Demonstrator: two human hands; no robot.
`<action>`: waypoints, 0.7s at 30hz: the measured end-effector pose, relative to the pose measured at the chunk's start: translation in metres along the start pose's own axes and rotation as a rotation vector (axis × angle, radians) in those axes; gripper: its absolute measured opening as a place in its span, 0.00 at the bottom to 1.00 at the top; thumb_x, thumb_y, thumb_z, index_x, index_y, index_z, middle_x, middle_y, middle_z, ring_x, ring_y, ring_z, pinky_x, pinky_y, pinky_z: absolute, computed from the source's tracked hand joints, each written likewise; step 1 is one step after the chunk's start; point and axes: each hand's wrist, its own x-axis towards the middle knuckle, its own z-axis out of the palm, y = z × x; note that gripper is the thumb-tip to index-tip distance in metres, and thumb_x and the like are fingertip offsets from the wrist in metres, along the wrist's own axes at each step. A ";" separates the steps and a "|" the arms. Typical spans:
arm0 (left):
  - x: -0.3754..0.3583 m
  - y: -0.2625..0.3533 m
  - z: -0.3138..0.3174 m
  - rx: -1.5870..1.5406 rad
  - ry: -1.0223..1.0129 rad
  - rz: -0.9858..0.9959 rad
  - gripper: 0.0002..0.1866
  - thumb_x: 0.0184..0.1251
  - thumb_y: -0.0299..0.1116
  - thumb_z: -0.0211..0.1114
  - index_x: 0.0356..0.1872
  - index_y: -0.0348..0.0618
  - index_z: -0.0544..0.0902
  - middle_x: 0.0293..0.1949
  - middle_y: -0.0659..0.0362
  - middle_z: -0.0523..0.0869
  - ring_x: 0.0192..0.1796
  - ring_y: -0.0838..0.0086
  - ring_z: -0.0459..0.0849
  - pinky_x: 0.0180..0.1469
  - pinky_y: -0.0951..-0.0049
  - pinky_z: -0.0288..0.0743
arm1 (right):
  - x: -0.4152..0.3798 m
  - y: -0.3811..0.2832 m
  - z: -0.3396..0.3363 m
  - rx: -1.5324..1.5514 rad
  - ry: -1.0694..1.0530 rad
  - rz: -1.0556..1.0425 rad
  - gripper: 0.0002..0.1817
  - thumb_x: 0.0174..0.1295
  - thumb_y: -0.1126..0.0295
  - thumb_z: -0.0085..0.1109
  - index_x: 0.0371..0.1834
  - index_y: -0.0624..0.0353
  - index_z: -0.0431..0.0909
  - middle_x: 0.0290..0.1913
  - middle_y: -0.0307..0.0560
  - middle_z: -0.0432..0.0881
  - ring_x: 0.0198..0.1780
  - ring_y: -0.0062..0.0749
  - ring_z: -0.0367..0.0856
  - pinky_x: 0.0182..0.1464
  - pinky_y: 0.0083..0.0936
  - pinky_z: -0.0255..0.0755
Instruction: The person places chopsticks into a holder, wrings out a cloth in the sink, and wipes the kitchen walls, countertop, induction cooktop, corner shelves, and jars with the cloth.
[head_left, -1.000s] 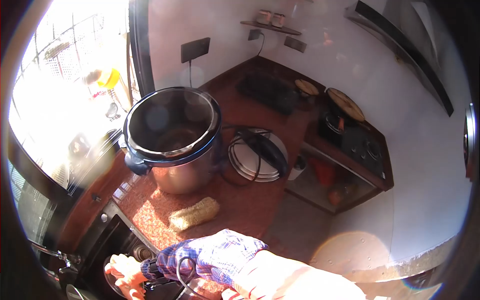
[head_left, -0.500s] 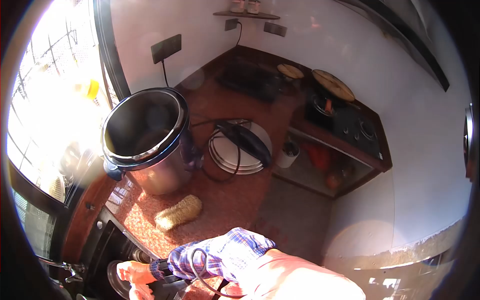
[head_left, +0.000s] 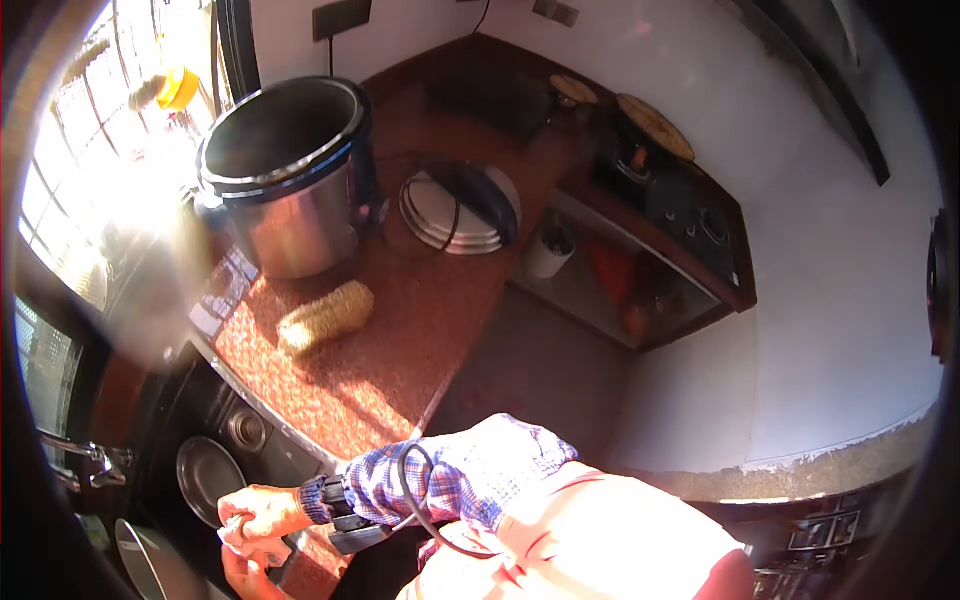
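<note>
At the lower left, over the edge of the dark sink (head_left: 175,420), my right hand (head_left: 265,510) comes from a plaid sleeve. Its fingers are closed on a pale, crumpled cloth (head_left: 265,548). Just below, my left hand (head_left: 245,578) meets the same cloth from underneath; its fingers are partly hidden and the frame cuts off its arm. A round steel dish (head_left: 208,478) lies in the sink beside my right hand. Below it a large pale bowl-like vessel (head_left: 150,565) stands tilted near my left hand.
A tall electric cooker pot (head_left: 300,225) without its lid stands on the red counter (head_left: 390,330). Nearby lie a loofah-like scrubber (head_left: 325,318) and a round lid (head_left: 430,215) with a dark handle. A tap (head_left: 105,465) juts over the sink. The stove (head_left: 670,205) is farther back.
The view has tilted down, so counter objects sit higher and more of the sink shows. Both hands remain together, and the cloth between them is clearer.
</note>
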 end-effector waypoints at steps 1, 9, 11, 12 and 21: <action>-0.004 0.003 -0.006 0.039 0.016 -0.061 0.18 0.68 0.28 0.59 0.56 0.29 0.79 0.46 0.54 0.84 0.43 0.70 0.79 0.48 0.72 0.74 | 0.001 0.021 0.006 0.016 -0.013 -0.063 0.21 0.53 0.64 0.63 0.48 0.61 0.75 0.40 0.44 0.81 0.47 0.27 0.78 0.49 0.29 0.73; -0.020 0.004 -0.017 0.220 0.364 -0.094 0.17 0.66 0.34 0.65 0.49 0.30 0.82 0.42 0.50 0.86 0.43 0.60 0.84 0.50 0.65 0.77 | -0.059 0.018 0.027 0.310 -0.092 0.165 0.38 0.45 0.64 0.70 0.64 0.58 0.68 0.52 0.47 0.79 0.56 0.33 0.78 0.56 0.32 0.75; -0.018 0.002 -0.013 0.348 0.401 0.068 0.17 0.66 0.35 0.65 0.49 0.30 0.82 0.42 0.49 0.87 0.43 0.59 0.84 0.51 0.64 0.77 | -0.060 0.024 0.022 0.281 -0.152 0.118 0.35 0.45 0.62 0.72 0.58 0.60 0.72 0.50 0.46 0.80 0.53 0.30 0.80 0.53 0.32 0.77; -0.016 0.002 -0.011 0.434 0.415 0.169 0.18 0.66 0.35 0.66 0.49 0.31 0.82 0.42 0.49 0.87 0.44 0.58 0.84 0.51 0.63 0.77 | -0.063 0.017 0.015 0.287 -0.207 0.132 0.33 0.45 0.62 0.73 0.56 0.60 0.74 0.48 0.46 0.80 0.51 0.30 0.80 0.52 0.31 0.77; 0.022 0.025 0.079 0.343 -0.142 0.500 0.20 0.74 0.39 0.60 0.59 0.37 0.76 0.53 0.48 0.81 0.53 0.57 0.79 0.56 0.61 0.73 | -0.169 -0.066 -0.123 0.101 -0.078 -0.162 0.20 0.69 0.51 0.58 0.43 0.60 0.79 0.54 0.48 0.76 0.55 0.31 0.73 0.55 0.32 0.69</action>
